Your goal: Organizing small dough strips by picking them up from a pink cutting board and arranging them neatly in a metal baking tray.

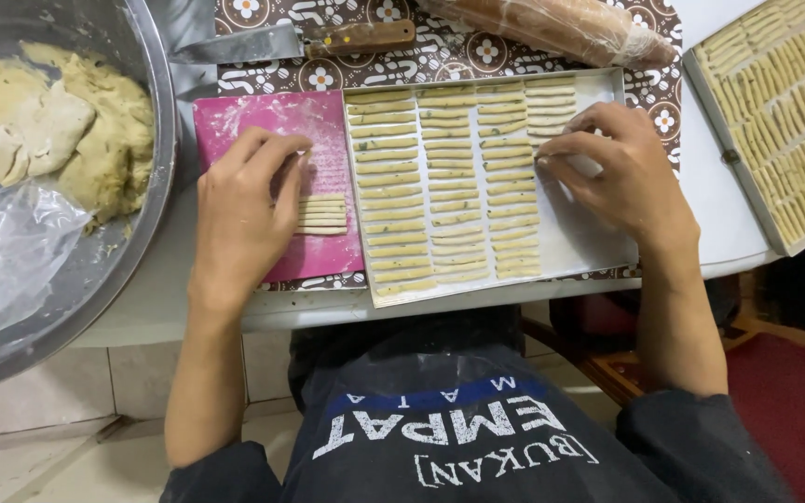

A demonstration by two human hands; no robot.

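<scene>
With the right hand (pixel 621 168) pinching a dough strip (pixel 552 142) onto the far right of the tray (pixel 598 244) and the left hand (pixel 249 200) loosely curled over cut strips (pixel 321 215) on the pink board (pixel 263 116), soft strips could smear or stick together.

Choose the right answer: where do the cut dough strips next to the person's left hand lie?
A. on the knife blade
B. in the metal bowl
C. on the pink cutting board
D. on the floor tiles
C: the left hand rests on the pink cutting board, and the small stack of cut dough strips lies on that board beside the fingers, left of the baking tray.
</scene>
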